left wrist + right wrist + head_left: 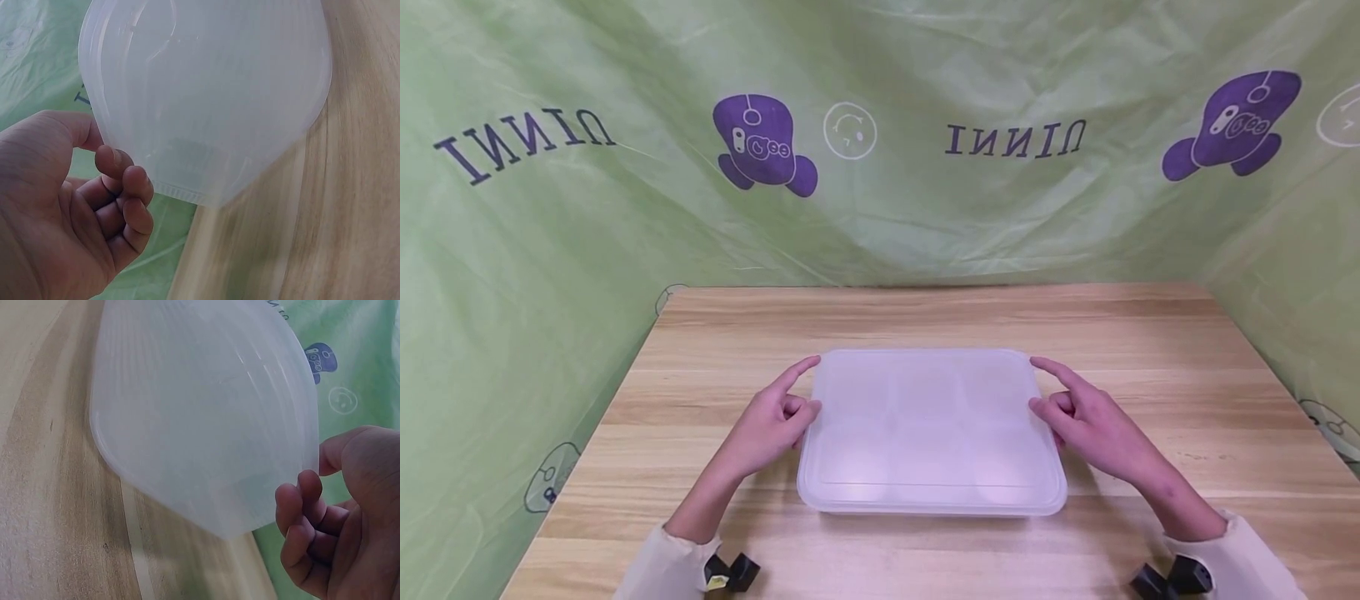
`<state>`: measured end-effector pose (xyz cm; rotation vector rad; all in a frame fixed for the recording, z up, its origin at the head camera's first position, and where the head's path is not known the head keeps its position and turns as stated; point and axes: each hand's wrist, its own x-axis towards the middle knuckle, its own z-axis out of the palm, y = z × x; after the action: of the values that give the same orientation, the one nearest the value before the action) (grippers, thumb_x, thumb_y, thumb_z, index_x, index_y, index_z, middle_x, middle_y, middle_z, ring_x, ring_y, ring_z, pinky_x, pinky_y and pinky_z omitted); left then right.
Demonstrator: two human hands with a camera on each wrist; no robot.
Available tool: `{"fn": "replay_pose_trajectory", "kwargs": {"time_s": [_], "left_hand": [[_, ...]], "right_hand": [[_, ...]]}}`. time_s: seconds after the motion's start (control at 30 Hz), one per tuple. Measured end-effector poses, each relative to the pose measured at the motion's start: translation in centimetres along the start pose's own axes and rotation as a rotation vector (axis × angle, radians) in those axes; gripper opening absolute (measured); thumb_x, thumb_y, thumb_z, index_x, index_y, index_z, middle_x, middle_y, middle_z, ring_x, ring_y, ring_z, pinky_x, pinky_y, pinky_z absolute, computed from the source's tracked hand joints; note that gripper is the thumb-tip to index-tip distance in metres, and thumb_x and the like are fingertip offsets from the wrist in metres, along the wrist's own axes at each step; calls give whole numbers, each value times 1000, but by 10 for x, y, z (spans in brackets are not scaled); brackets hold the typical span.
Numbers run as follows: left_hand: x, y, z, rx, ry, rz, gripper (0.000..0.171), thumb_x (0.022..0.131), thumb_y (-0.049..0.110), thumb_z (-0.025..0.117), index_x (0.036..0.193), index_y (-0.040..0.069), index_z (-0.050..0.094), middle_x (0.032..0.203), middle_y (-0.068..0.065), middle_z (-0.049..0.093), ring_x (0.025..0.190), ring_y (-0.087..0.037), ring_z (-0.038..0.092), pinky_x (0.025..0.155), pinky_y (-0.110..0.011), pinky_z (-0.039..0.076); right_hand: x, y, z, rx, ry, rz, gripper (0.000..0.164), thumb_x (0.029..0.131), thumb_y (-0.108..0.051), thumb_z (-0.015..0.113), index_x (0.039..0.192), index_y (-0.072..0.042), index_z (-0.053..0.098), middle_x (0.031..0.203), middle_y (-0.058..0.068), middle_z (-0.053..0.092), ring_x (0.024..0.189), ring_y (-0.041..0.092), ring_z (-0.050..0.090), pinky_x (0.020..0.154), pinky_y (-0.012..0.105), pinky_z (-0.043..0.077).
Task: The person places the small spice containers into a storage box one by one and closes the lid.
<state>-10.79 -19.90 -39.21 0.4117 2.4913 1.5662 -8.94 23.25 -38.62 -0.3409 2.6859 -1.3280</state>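
Note:
A frosted plastic storage box (pixel 928 425) with a lid sits on the wooden table in front of me, faint compartment lines showing through its top. My left hand (pixel 767 427) holds its left side, thumb at the rim and index finger reaching toward the far left corner. On the opposite side my right hand (pixel 1097 432) grips the right edge in the same way. The left wrist view has the box wall (pixel 212 94) close up, with the other fingers (pixel 134 222) curled beside its rim. Similarly curled fingers (pixel 294 544) show at the edge in the right wrist view.
The wood-grain table (pixel 925 317) reaches back to a green printed curtain (pixel 895 217), which also hangs along both sides. Black wrist devices (pixel 733 573) are strapped over the pale sleeves (pixel 666 562), near the table's front.

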Motion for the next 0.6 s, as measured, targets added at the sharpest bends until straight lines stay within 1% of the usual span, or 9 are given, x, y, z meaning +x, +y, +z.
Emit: {"fn": "replay_pose_trajectory", "kwargs": {"time_s": [0.2, 0.3, 0.43, 0.5, 0.6], "left_hand": [[6, -6, 1, 41, 32, 31, 57, 102, 15, 65, 155, 11, 42, 63, -1, 50, 49, -15, 48, 48, -25, 40], [10, -9, 2, 59, 44, 37, 55, 103, 16, 64, 154, 12, 43, 67, -1, 51, 53, -14, 49, 51, -26, 43], [15, -9, 1, 75, 54, 42, 51, 104, 19, 62, 152, 11, 46, 69, -1, 52, 55, -13, 46, 56, -26, 42], [18, -10, 1, 72, 60, 41, 49, 105, 19, 61, 151, 10, 48, 69, -1, 51, 56, -13, 45, 56, -26, 41], [24, -10, 1, 61, 70, 27, 45, 105, 20, 60, 148, 10, 52, 69, -1, 49, 56, -13, 44, 54, -26, 40]], "right_hand": [[7, 4, 0, -15, 41, -14, 59, 106, -31, 61, 155, -9, 38, 65, 4, 56, 54, 19, 51, 51, 30, 40], [11, 7, -1, 4, 59, -19, 56, 106, -29, 61, 154, -8, 39, 65, 4, 56, 55, 19, 51, 50, 29, 40], [16, 8, -1, 40, 60, -4, 55, 107, -29, 60, 153, -7, 40, 66, 6, 55, 56, 20, 51, 48, 29, 39], [20, 9, -1, 34, 64, 4, 53, 107, -32, 58, 152, -7, 43, 67, 7, 55, 57, 20, 51, 49, 29, 40], [26, 11, 0, 32, 71, 11, 50, 109, -34, 55, 149, -4, 47, 72, 7, 57, 62, 23, 55, 52, 30, 44]]}}
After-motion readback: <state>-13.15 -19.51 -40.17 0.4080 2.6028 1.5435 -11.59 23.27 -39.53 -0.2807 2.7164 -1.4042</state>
